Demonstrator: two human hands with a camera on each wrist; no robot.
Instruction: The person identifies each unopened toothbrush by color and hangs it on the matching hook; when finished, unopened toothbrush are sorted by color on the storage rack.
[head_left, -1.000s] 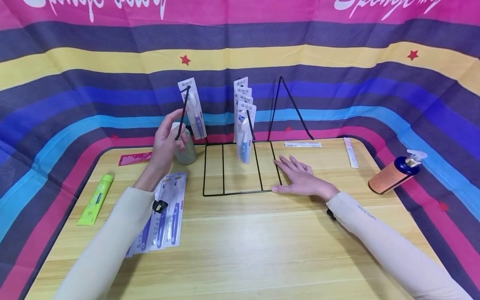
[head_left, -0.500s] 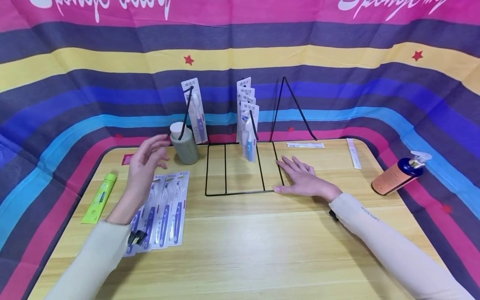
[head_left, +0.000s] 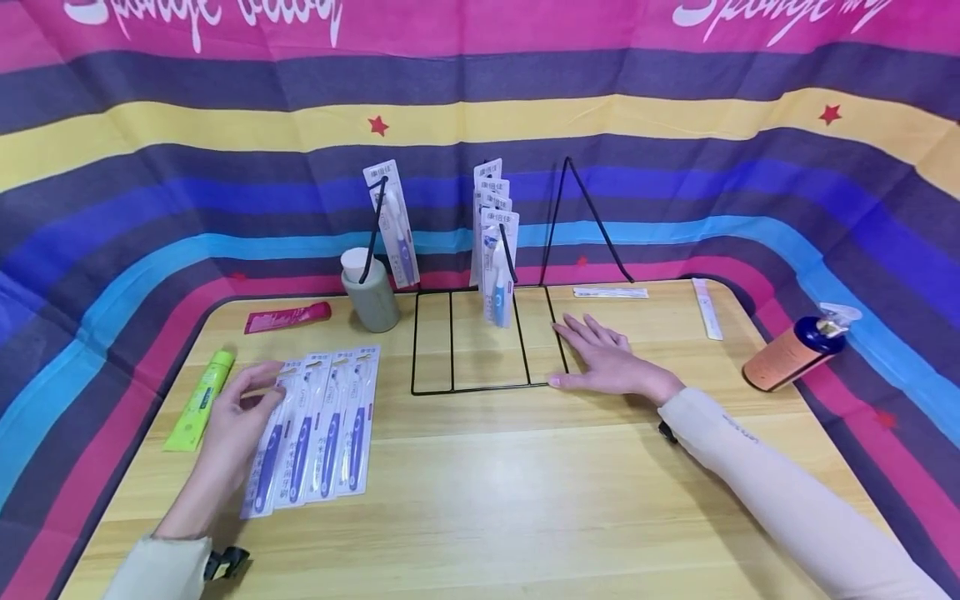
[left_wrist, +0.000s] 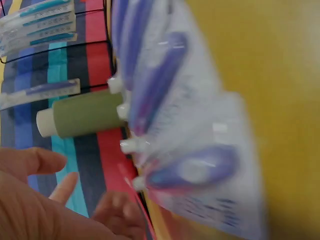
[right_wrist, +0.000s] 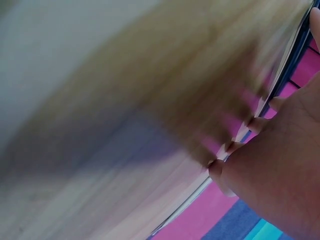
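Observation:
My left hand (head_left: 236, 425) is over the left edge of a fanned row of packaged purple toothbrushes (head_left: 330, 425). Its fingers are loosely bent, and the left wrist view shows nothing between the thumb and fingers. A black wire display rack (head_left: 452, 358) stands at the table's middle back. One packaged purple toothbrush (head_left: 395, 229) hangs on its left hook, and several packaged blue toothbrushes (head_left: 498, 275) hang on the middle hook. My right hand (head_left: 607, 360) lies with outstretched fingers on the table, touching the rack's right base wire.
Behind the left hook stands a grey-green bottle (head_left: 371, 296) with a white cap. A red tube (head_left: 287, 317) and a green tube (head_left: 201, 404) lie at left. Two slim white packets, one a pinkish packet (head_left: 707, 308), and an orange pump bottle (head_left: 791, 354) are at right.
My left hand has moved from the rack's left hook down and left to the toothbrush packages. The right hand has stayed on the rack's base.

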